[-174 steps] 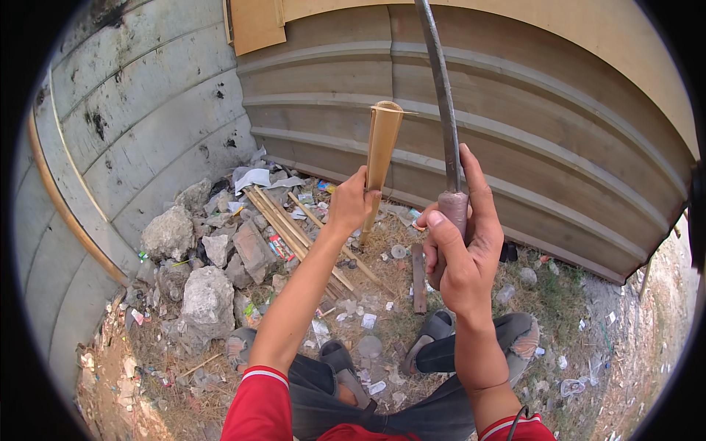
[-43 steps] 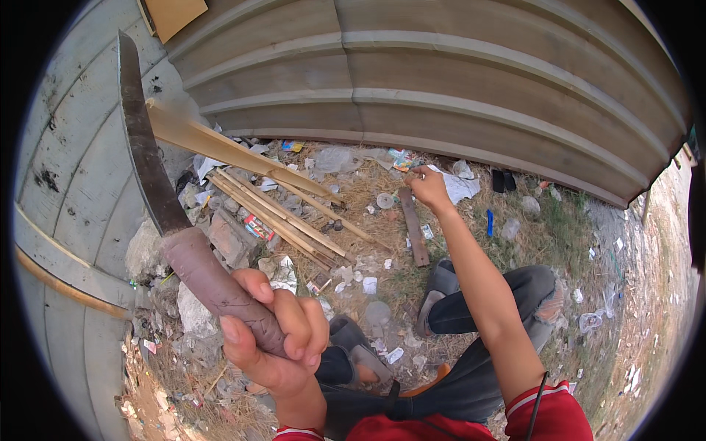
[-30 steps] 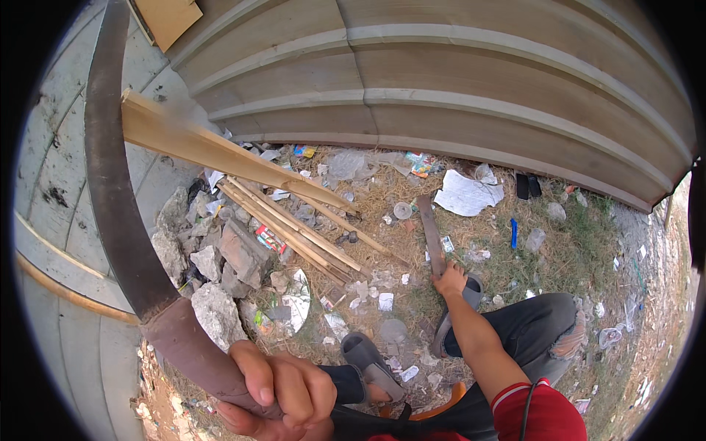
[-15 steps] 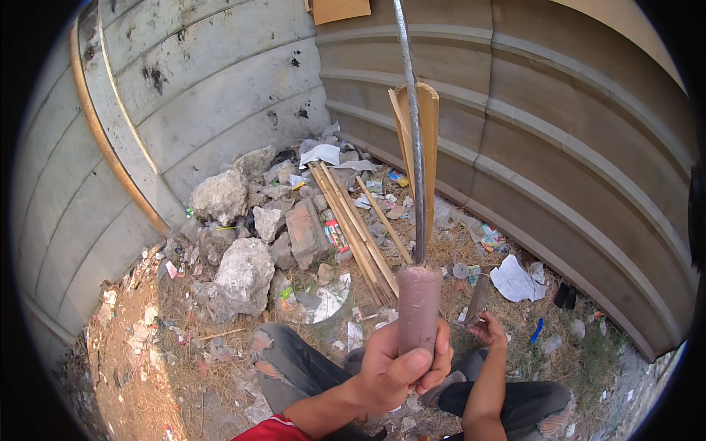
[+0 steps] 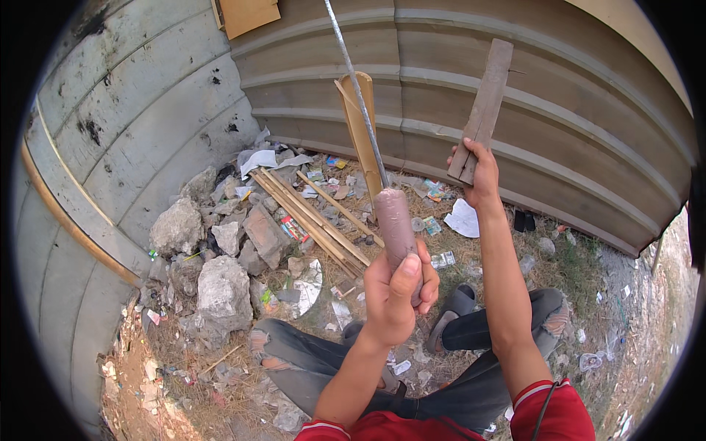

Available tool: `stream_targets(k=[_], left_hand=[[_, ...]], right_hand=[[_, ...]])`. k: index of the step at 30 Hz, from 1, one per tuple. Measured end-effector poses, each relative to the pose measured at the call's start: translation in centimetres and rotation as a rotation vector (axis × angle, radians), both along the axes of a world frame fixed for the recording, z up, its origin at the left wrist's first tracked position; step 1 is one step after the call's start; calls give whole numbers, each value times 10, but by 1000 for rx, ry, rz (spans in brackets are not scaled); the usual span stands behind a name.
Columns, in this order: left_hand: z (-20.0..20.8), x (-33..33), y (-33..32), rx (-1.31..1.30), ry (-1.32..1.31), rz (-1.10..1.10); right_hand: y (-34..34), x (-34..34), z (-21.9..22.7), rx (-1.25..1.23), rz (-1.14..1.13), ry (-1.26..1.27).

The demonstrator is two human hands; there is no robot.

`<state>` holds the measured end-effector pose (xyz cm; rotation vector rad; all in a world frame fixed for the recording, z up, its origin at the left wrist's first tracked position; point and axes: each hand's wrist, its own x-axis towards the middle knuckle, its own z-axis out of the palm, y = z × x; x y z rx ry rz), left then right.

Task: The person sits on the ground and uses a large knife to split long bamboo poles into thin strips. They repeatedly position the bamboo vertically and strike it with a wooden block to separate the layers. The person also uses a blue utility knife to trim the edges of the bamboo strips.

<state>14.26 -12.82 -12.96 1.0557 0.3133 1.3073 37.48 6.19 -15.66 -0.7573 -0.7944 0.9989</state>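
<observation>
My left hand [image 5: 401, 294] is wrapped round the mauve cylindrical handle of a long metal-rod tool [image 5: 397, 224]. Its narrow grey shaft [image 5: 359, 95] points up and away, leaning slightly left; the far end runs out of view. To the right, my right hand [image 5: 476, 173] grips the lower end of a weathered grey-brown wooden board [image 5: 489, 95]. The board is held upright, tilted right at the top, with a crack near its lower end and a thin nail jutting from its right edge. Board and tool are apart.
Broken rocks [image 5: 224, 290] and bamboo strips [image 5: 316, 224] lie ahead on littered ground. A split bamboo piece [image 5: 360, 147] stands upright behind the shaft. A corrugated metal wall [image 5: 588, 125] and a pale panel wall [image 5: 162, 95] meet at the back. My bent legs [image 5: 309, 364] are below.
My right hand has lifted the board from low near my foot to high on the right. The tool in my left hand leans more to the left, and the view has shifted right.
</observation>
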Motion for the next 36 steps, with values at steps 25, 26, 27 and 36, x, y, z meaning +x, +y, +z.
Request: stream_targets(k=[25, 26, 27, 36], left_hand=[[35, -51, -24, -84, 155, -12], [32, -55, -21, -78, 181, -4], [32, -57, -20, -76, 178, -20], [39, -65, -5, -61, 248, -5]], right_hand=[[-124, -2, 295, 207, -361, -1435], [-128, -6, 305, 288, -410, -1215], [-131, -4, 312, 351, -465, -1000], [-92, -8, 277, 467, -543, -1090]])
